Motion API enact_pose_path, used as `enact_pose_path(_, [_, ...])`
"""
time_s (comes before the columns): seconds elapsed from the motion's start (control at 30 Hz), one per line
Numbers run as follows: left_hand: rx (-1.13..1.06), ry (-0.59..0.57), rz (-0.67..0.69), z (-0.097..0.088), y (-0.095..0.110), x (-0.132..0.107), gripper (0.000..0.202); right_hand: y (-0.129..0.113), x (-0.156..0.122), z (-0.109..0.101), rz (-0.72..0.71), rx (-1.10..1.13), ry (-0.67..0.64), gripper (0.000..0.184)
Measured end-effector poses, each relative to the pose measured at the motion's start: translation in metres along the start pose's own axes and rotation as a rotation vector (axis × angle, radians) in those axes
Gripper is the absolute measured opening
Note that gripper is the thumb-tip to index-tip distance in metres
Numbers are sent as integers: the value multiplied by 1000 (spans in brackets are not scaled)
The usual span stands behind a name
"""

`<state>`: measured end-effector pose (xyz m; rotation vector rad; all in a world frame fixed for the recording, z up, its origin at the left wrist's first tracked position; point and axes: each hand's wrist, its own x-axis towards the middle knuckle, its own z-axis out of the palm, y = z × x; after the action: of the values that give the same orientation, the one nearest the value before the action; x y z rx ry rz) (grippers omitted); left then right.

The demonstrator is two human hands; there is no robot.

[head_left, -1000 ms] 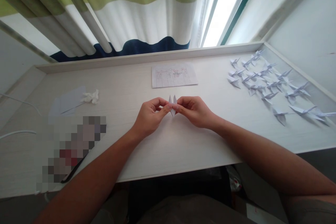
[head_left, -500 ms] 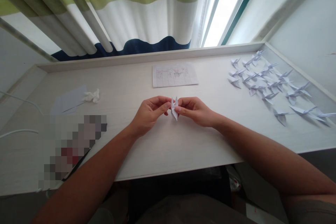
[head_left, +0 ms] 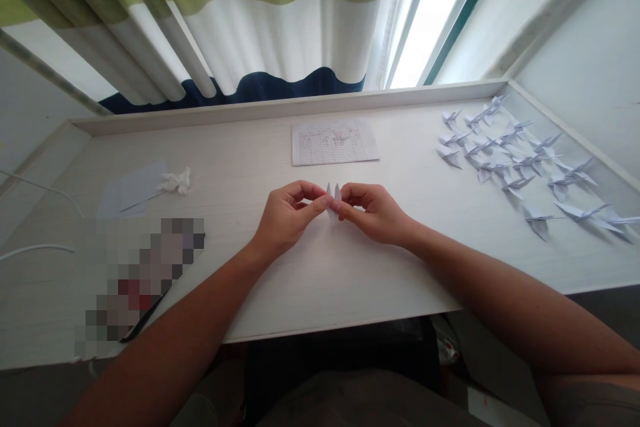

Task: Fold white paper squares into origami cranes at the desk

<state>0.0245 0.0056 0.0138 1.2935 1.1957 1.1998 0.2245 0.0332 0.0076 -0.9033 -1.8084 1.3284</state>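
Both my hands meet over the middle of the white desk (head_left: 320, 280). My left hand (head_left: 285, 217) and my right hand (head_left: 376, 212) pinch a small folded white paper piece (head_left: 333, 199) between their fingertips, one from each side. Two thin points of the paper stick up between the thumbs. The piece is held just above the desk surface. Most of its lower part is hidden by my fingers.
Several finished paper cranes (head_left: 515, 153) lie at the right. A lined printed sheet (head_left: 334, 143) lies behind my hands. Flat paper sheets (head_left: 133, 187) and a crumpled white scrap (head_left: 175, 181) sit at the left, near a blurred-out patch (head_left: 137, 280) and white cables (head_left: 35, 250). Curtains hang behind.
My left fingertips, briefly drawn back from the paper, pinch it again. The paper piece has turned slightly between my fingers. My arms stay where they were.
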Motion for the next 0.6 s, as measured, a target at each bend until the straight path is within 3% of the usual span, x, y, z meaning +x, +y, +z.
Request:
enact_pose_path(0.3, [10,85,3,6,-8,-4,22,1,-1,0,-152,-234,11,37])
enact_pose_path(0.6, [-39,50,90,8,-9,-3,20,4,0,1,-159,-172,-5,36])
